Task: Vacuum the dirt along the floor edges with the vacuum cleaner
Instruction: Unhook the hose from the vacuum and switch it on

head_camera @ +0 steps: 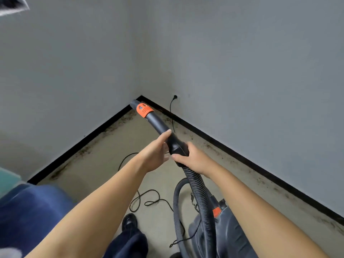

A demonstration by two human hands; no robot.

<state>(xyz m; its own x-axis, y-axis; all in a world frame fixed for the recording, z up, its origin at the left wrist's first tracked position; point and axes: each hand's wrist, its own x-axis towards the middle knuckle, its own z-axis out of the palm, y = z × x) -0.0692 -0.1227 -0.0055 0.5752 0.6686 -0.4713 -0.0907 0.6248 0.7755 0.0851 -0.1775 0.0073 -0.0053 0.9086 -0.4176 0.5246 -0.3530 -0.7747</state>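
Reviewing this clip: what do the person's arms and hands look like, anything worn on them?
Both forearms are bare, with no sleeves in view. The left hand and right hand wear no gloves, and no rings, watch or markings are visible.

Counts of things showing in a room corner

Showing: one vacuum cleaner, one hose, two hands, one shoe, one cord, two walls.
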